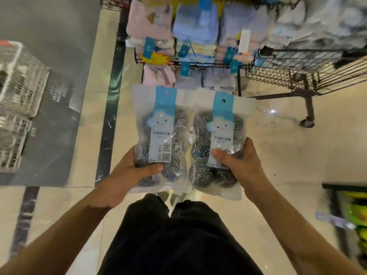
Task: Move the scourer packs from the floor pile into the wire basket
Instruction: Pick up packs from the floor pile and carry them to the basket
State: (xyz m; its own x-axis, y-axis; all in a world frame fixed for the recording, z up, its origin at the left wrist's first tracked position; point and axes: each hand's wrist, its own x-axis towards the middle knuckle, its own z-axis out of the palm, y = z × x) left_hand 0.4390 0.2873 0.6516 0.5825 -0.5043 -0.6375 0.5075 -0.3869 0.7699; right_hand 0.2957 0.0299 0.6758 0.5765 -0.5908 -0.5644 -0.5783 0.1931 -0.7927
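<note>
While my left hand (127, 173) and right hand (241, 165) each grip a scourer pack (160, 135) (pile unseen), the wire basket (294, 68) waits far right.

"金属" on left scourer pack (160, 135) label, brand text blurred, right pack (218, 139) label partly covered

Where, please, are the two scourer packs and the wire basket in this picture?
Left scourer pack (161, 133): head view, on its printed label.
Right scourer pack (219, 132): head view, on its printed label.
Wire basket (282, 66): head view, on its mesh side.
</note>
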